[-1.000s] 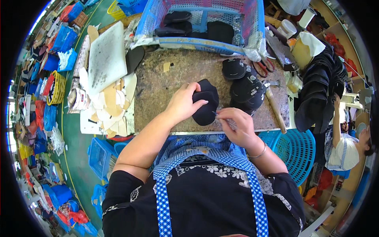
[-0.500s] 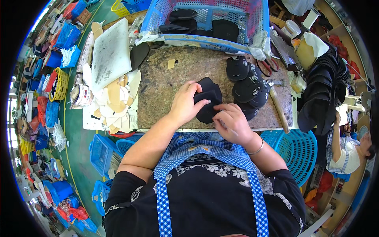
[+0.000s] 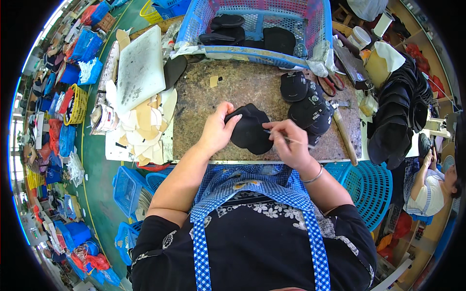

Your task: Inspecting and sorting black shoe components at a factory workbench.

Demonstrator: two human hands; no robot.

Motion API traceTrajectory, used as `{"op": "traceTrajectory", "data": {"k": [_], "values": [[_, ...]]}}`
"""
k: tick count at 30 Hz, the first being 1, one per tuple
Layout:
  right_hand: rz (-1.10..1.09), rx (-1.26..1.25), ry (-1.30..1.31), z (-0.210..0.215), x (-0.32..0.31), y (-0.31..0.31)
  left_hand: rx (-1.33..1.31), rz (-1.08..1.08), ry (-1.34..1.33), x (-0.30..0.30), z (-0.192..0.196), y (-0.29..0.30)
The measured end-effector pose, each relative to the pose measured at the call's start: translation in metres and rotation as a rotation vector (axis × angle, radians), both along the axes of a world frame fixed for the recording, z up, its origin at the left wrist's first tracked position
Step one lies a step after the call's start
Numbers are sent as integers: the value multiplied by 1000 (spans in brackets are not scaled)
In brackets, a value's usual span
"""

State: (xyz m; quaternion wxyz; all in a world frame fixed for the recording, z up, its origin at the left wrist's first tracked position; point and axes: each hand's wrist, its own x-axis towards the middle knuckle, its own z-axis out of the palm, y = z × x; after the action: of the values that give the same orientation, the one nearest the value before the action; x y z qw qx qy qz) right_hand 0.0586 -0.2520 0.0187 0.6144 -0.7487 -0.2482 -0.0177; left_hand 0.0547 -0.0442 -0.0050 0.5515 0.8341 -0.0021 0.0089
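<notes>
My left hand (image 3: 219, 127) pinches the left edge of a soft black fabric piece (image 3: 251, 130), its thumb on top. The piece lies spread on the worn board, with a wavy outline. My right hand (image 3: 290, 141) grips a thin pale pen-like tool (image 3: 302, 143), whose dark tip meets the piece's right side. To the right lies an overlapping group of black pads (image 3: 310, 110) with white print. A hammer (image 3: 345, 138) with a wooden handle rests beyond them.
A blue basket (image 3: 247, 48) with black pieces stands at the far edge. Red-handled scissors (image 3: 331, 86) lie right, near a tall black stack (image 3: 399, 111). Cream cut pieces (image 3: 145, 127) and a white slab (image 3: 141, 68) lie left. A co-worker (image 3: 429, 191) sits far right.
My left hand has shifted left along the piece, which now lies flatter and more open. The pen-like tool has turned, with its tip now on the piece's right side.
</notes>
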Motion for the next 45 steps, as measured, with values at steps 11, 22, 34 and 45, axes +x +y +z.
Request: {"op": "traceTrajectory", "data": {"k": [11,22,34,45], "values": [[102,-324,-326,4,-2,1,-118,-71,47,3,-7,6],[125,-248,-336,8,-5,-5,287,322,-425,7,27,23],[188,-456,-371,11,-6,-7,559,-107,-344,-11,12,-26],[-758,-463,-353,6,13,-86,543,-59,-531,14,40,-43]]}}
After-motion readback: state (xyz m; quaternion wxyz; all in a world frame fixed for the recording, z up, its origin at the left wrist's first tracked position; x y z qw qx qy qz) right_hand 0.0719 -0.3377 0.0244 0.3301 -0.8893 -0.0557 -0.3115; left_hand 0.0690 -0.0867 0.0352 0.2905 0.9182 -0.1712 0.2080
